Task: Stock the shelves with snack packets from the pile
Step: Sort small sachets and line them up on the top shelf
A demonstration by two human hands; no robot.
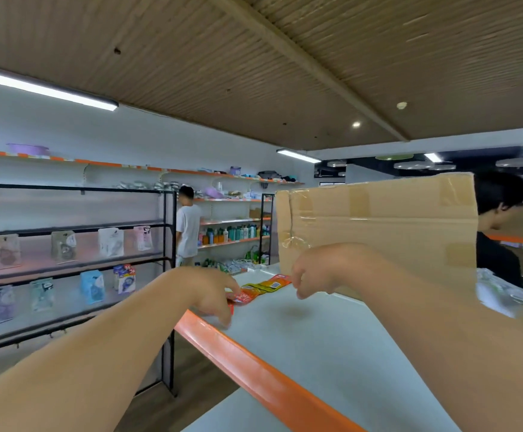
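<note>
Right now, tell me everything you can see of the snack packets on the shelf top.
The snack packets lie flat in a short row, glossy red, yellow and red-orange, on the white shelf top in front of the cardboard box. The left hand touches the near red end; the right hand is at the far end, contact unclear. Print is blurred.

We stretch both bare arms forward, forearms angling toward each other. We keep left hand low, palm down, fingers bent downward and blurred; grip not readable. We hold right hand slightly higher, wrist bent, knuckles toward us, fingers curled downward; pinch or not, unclear. Hands apart.
</note>
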